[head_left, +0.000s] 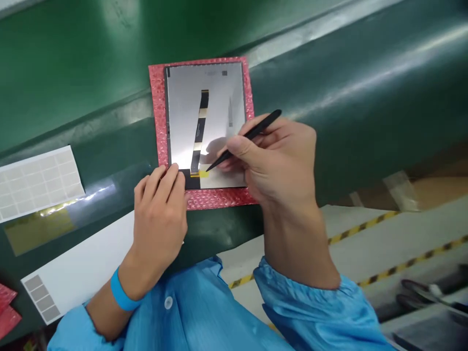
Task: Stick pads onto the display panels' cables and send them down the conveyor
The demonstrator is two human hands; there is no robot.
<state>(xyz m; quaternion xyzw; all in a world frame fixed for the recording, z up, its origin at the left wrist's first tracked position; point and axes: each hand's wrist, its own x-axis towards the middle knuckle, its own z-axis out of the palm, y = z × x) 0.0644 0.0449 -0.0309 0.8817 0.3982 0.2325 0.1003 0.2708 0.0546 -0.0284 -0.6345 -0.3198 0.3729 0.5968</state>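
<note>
A silver display panel [183,112] lies on a pink bubble-wrap sheet [158,97] on the green bench. A black and gold flex cable [200,131] runs down the panel's middle. My right hand [281,156] is closed round black tweezers [248,134], whose tip touches a small yellow tape piece [203,173] at the cable's lower end. My left hand [159,214] rests at the panel's lower left corner, fingers curled with the tips pressing on its edge. It holds nothing I can see.
A sheet of grey sticker squares [34,183] lies at the left, above a yellowish film [38,231]. A white backing sheet [80,273] with a few grey squares lies near the bench edge. Yellow-black floor tape [405,265] shows below right.
</note>
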